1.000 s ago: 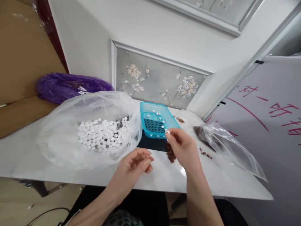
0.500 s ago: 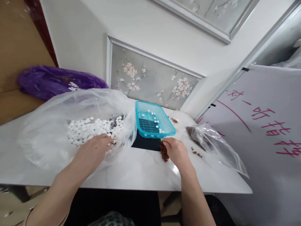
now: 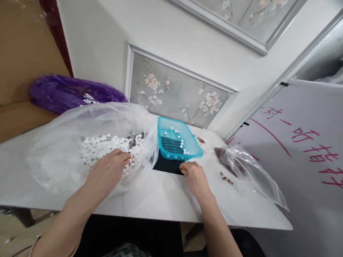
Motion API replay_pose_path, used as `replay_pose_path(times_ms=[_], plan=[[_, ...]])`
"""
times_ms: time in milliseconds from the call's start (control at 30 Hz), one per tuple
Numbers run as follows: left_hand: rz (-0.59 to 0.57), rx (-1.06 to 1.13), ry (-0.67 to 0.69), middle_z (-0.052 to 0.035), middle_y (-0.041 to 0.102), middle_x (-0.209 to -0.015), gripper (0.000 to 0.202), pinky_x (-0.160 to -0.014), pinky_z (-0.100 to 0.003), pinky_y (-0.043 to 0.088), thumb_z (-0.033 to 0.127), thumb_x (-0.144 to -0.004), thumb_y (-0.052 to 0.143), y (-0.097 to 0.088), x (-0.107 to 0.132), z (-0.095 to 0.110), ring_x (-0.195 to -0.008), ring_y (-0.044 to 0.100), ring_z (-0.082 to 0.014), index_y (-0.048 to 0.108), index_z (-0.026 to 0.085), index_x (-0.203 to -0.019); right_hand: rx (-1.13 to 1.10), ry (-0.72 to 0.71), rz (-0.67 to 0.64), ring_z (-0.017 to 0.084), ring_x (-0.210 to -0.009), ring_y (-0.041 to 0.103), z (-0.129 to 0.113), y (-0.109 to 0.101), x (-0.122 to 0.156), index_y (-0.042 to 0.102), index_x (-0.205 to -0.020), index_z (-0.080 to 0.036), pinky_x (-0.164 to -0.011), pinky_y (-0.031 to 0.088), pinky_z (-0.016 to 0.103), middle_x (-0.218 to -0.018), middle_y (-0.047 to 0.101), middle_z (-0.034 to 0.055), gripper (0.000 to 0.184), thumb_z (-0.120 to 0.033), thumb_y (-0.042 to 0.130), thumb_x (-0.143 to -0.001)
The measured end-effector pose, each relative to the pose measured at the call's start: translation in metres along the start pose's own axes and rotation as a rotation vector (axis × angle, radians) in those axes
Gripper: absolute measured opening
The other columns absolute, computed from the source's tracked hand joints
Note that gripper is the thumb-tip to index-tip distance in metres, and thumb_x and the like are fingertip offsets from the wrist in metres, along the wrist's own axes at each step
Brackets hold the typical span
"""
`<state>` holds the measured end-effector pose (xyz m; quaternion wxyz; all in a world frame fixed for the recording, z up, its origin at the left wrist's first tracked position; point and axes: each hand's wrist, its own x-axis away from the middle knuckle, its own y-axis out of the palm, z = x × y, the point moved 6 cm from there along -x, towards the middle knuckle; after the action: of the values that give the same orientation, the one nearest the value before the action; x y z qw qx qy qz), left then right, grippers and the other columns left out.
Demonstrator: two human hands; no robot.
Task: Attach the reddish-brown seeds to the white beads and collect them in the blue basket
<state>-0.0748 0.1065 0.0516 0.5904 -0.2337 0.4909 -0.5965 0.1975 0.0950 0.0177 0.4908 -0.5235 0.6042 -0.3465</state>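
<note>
Right hand (image 3: 195,175) shifted left over dark mat's (image 3: 166,165) front right corner, brown pile now hidden, left hand (image 3: 111,166) still at white balls (image 3: 102,145), both bunched, grips indiscernible.

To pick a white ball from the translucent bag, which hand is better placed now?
Left, most likely: the left hand has its fingertips at the white balls in the translucent bag, while the right hand is outside it, near the blue basket.

The head camera looks forward and down, fairly near, on the left hand (image 3: 111,167) and right hand (image 3: 195,177). It faces the wall (image 3: 150,26).
</note>
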Motion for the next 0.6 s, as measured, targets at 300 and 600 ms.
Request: replay_pose_path(times_ms=[300,600], plan=[[-0.054,1.121,-0.138,-0.0033,0.067,-0.089,0.015,-0.073,-0.027,0.048,0.031,-0.079,0.061,0.006,0.026,0.052,-0.074,0.062,-0.016,0.069,0.021,-0.087,-0.312,0.013,0.163,0.02,-0.076,0.061,0.011,-0.017,0.021,0.067,-0.082,-0.019,-0.074,0.046,0.032,-0.086,0.065,0.0073,0.023,-0.019,0.044,-0.084],[-0.548,1.834,-0.578,-0.0024,0.066,-0.086,0.013,-0.075,-0.016,0.049,0.021,-0.076,0.07,0.092,0.058,0.091,-0.075,0.06,-0.0072,0.07,0.018,-0.088,-0.7,0.136,0.202,0.016,-0.066,0.063,0.001,-0.016,0.049,0.059,-0.095,-0.017,-0.065,0.052,0.029,-0.075,0.067,0.0033,0.017,-0.028,0.05,-0.087]])
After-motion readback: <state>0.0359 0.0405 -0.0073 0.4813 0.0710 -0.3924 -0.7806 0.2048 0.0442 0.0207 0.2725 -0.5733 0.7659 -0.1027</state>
